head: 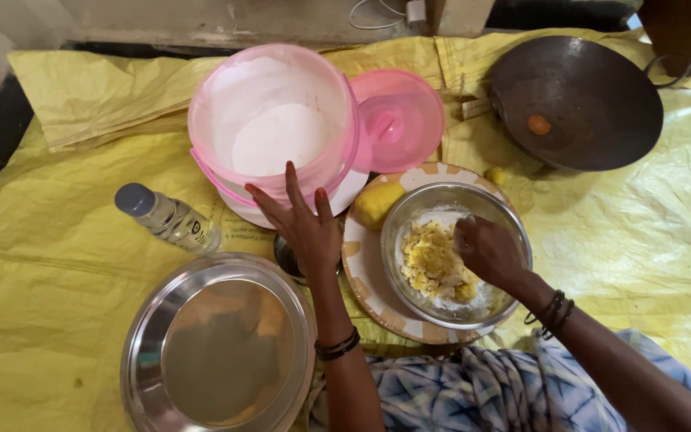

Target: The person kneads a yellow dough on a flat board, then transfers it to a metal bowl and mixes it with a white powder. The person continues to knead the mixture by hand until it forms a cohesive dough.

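The fingers of the right hand [485,250] are curled down and closed into the crumbly yellow mixture [433,264] that is held in a steel bowl [513,220]; the wrist is bent over the bowl's near rim, and the forearm is angled in from the lower right, with dark bangles worn on it. The fingers of the left hand [304,224] are spread open and pointed away from the person, the tips laid against the lower wall of a pink tub [201,120] filled with white flour; the forearm is extended almost straight up the picture. A small steel cup [286,258] is mostly hidden under this palm.

The bowl is set upright on a patterned round plate [361,272], beside a yellow lump [376,203] at its far left edge. The tub is stood upright just beyond, with its pink lid [401,120] laid touching its right side. A clear bottle [168,218] is laid on its side, the cap pointed to the far left. A large steel platter [217,344] is placed near the left elbow, and a dark wok [577,100] lies well apart at the far right. Everything is spread on a yellow sheet [49,272], with open room left on both outer sides.
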